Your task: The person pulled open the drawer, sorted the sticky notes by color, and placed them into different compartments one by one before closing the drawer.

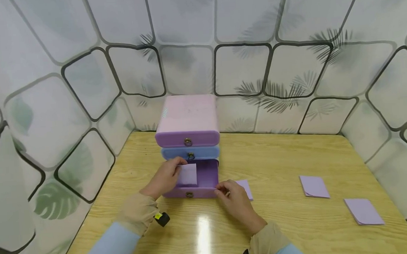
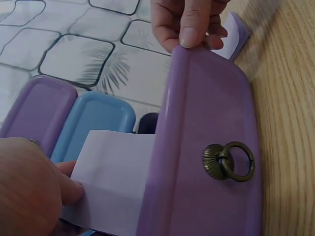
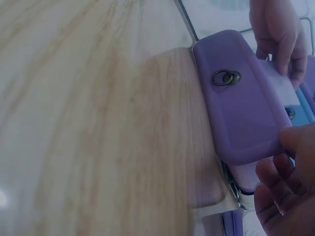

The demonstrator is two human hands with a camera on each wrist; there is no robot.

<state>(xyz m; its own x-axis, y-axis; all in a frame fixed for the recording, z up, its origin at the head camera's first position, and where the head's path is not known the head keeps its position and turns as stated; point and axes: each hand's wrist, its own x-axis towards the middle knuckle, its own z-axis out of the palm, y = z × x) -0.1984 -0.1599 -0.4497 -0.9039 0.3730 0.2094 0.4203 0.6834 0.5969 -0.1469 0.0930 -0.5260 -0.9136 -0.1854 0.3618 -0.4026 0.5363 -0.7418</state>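
Observation:
In the head view a small drawer cabinet [image 1: 190,112] has its bottom purple drawer [image 1: 207,192] pulled out. My left hand [image 1: 165,177] pinches the left edge of a pale lilac square of paper [image 1: 189,174], which is tilted up inside the drawer's left part. The left wrist view shows thumb and fingers on that paper [image 2: 115,172], its lower edge hidden behind the drawer front [image 2: 216,113]. My right hand [image 1: 235,202] grips the right top corner of the drawer front between thumb and fingers, as the right wrist view also shows.
Beside the right hand lies a partly covered lilac paper square [image 1: 245,189]. Two more paper squares, one nearer the middle [image 1: 314,186] and one farther right [image 1: 363,211], rest on the wooden table [image 1: 268,158]. A blue drawer [image 1: 205,152] above is closed. Patterned walls stand behind and beside the table.

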